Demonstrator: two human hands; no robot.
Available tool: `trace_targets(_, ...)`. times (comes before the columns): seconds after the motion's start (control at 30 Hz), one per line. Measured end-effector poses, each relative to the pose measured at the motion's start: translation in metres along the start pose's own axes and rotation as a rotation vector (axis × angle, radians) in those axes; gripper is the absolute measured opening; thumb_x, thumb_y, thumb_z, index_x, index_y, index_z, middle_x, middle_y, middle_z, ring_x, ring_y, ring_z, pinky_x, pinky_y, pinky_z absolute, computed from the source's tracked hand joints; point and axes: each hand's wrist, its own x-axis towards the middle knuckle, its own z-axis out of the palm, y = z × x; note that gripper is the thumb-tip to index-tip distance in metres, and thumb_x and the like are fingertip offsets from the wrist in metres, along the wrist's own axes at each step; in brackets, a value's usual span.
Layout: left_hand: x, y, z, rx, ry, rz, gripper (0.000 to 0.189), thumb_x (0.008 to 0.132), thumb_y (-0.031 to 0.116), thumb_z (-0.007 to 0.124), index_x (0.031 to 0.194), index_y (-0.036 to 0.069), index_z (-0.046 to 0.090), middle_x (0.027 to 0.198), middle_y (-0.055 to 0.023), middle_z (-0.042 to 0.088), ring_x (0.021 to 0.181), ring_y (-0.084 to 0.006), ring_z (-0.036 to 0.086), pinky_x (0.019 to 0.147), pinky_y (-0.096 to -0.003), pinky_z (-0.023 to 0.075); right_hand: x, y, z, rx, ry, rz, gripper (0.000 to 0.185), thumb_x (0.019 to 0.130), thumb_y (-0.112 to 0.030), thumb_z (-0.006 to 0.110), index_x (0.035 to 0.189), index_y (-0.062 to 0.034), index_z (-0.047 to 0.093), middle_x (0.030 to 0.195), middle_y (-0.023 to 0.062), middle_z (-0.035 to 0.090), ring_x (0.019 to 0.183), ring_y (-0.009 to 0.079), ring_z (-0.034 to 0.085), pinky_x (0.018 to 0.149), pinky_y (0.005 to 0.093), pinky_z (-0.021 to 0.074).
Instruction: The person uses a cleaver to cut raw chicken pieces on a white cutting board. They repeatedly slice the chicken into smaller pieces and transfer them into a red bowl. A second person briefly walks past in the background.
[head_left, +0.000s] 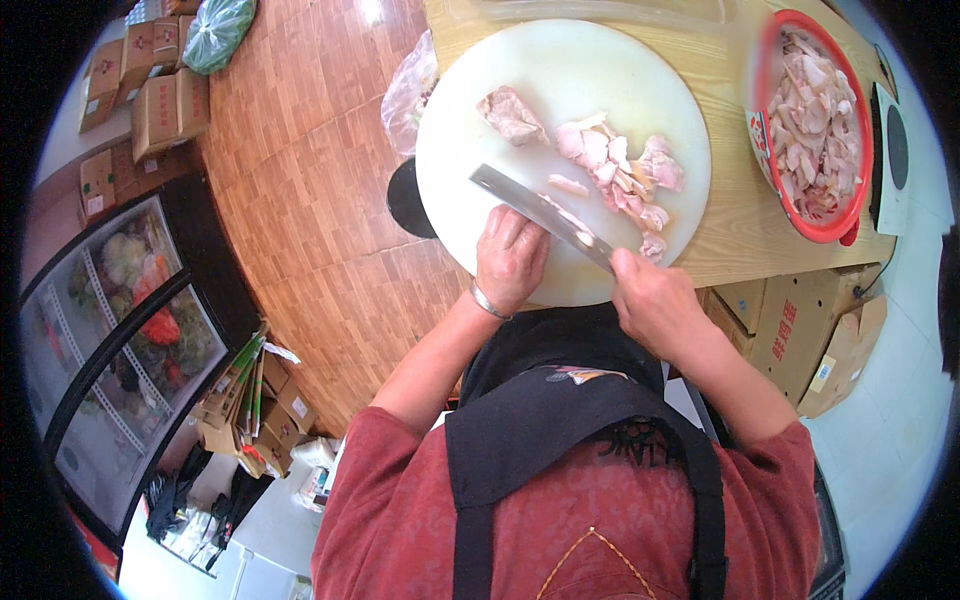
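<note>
My right hand grips the handle of a cleaver, whose blade slants up to the left over a round white cutting board. Small bits of meat cling to the blade. Against the near side of the blade my left hand rests with bent fingers; whether it holds meat beneath them is hidden. Beyond the blade lie a whole chunk of pale meat, a row of cut slices and a single strip.
A red-rimmed enamel basin full of sliced meat stands right on the wooden table. A clear plastic bag touches the board's left side. Near it is a black round object. Cardboard boxes stand below the table.
</note>
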Motion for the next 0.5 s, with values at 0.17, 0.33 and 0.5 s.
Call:
trace_targets(0.17,-0.006,-0.003,0.001,0.006,-0.007,-0.050,0.027,0.072,-0.006,0.073,0.098,-0.002,0.068,0.104,-0.0162,0.064,0.094,-0.0372,0.062,0.082,-0.0442,0.0525,0.005,0.000,-0.005,0.005,-0.067,0.003,0.021,0.086,-0.003,0.062,0.102,-0.0025,0.048,0.085,0.0194,0.066,0.076,0.0401,0.069,0.065,0.0507,0.0545)
trace_targets(0.33,0.000,0.000,0.002,-0.024,0.030,-0.010,0.025,0.073,-0.005,0.073,0.096,0.000,0.068,0.101,-0.0139,0.065,0.093,-0.0349,0.063,0.080,-0.0431,0.0527,0.014,0.007,0.009,0.028,-0.033,-0.001,0.019,0.088,-0.005,0.060,0.103,-0.0018,0.047,0.082,0.0220,0.066,0.075,0.0413,0.068,0.063,0.0509,0.0521)
trace_targets(0.5,-0.002,-0.001,0.003,-0.029,0.023,-0.031,0.025,0.073,-0.005,0.075,0.097,0.001,0.069,0.100,-0.0128,0.064,0.093,-0.0335,0.063,0.079,-0.0422,0.0525,0.081,-0.011,0.012,0.088,0.080,-0.069,0.016,0.091,-0.006,0.059,0.101,-0.0025,0.048,0.079,0.0220,0.064,0.073,0.0428,0.066,0.062,0.0517,0.0503)
